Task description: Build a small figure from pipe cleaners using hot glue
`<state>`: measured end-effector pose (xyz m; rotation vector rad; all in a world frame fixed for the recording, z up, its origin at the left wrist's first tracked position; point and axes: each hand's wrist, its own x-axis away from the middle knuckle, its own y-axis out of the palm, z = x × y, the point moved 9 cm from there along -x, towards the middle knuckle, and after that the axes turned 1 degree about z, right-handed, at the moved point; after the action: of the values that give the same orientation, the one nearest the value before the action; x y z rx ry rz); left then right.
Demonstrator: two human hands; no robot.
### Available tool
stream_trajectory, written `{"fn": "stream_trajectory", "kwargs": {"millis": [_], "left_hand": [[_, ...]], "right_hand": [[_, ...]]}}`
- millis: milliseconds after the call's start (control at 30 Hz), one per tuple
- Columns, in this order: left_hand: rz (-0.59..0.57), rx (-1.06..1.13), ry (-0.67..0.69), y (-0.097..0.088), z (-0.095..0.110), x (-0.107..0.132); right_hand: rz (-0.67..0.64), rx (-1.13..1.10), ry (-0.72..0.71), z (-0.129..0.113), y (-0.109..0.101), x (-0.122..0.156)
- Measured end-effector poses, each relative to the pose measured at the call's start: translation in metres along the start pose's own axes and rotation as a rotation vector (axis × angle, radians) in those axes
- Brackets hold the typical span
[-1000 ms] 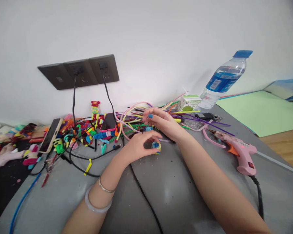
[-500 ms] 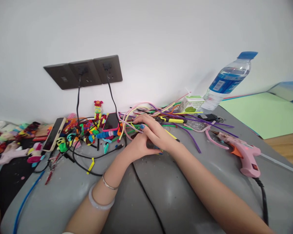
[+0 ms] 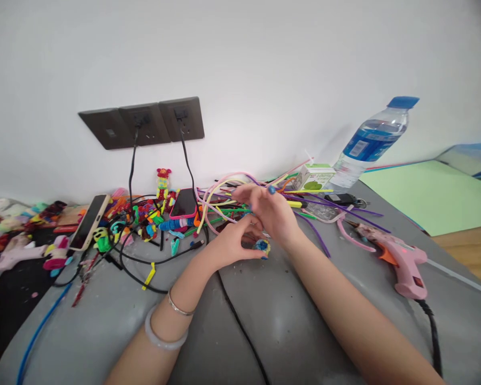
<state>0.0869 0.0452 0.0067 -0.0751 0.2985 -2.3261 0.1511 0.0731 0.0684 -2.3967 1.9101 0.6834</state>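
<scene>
My left hand [image 3: 238, 235] is curled around a small blue and yellow fuzzy piece [image 3: 263, 246], whose end shows by the thumb tip. The fingers hide the rest of it. Just above and to the right, my right hand [image 3: 274, 211] is turned partly palm-up with its fingers apart, and I see nothing in it. Behind both hands lie loose pipe cleaners [image 3: 224, 188] in pink, yellow, purple and green. Yellow-handled pliers [image 3: 296, 204] are partly covered by my right hand.
A pink glue gun [image 3: 404, 262] lies at right, its cord running forward. Behind it stand a water bottle [image 3: 371, 141] and a small drink carton [image 3: 315, 177]. Phones [image 3: 90, 222], fuzzy figures [image 3: 102, 239] and black cables [image 3: 144, 283] crowd the left.
My right hand has lifted off the left and opened, turning its palm upward. The blue and yellow piece now shows more at my left thumb. The view has tilted slightly.
</scene>
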Motion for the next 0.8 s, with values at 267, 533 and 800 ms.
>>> {"fn": "stream_trajectory", "kwargs": {"millis": [267, 533, 800], "left_hand": [[0.007, -0.052, 0.011, -0.002, 0.008, 0.001], [0.006, -0.08, -0.012, -0.004, 0.011, 0.002], [-0.026, -0.014, -0.055, 0.001, 0.001, 0.001]], "right_hand": [[-0.684, -0.394, 0.309, -0.004, 0.04, 0.034], [-0.819, -0.038, 0.416, 0.007, 0.035, 0.046], [-0.736, 0.134, 0.398, 0.007, 0.014, 0.037]]}}
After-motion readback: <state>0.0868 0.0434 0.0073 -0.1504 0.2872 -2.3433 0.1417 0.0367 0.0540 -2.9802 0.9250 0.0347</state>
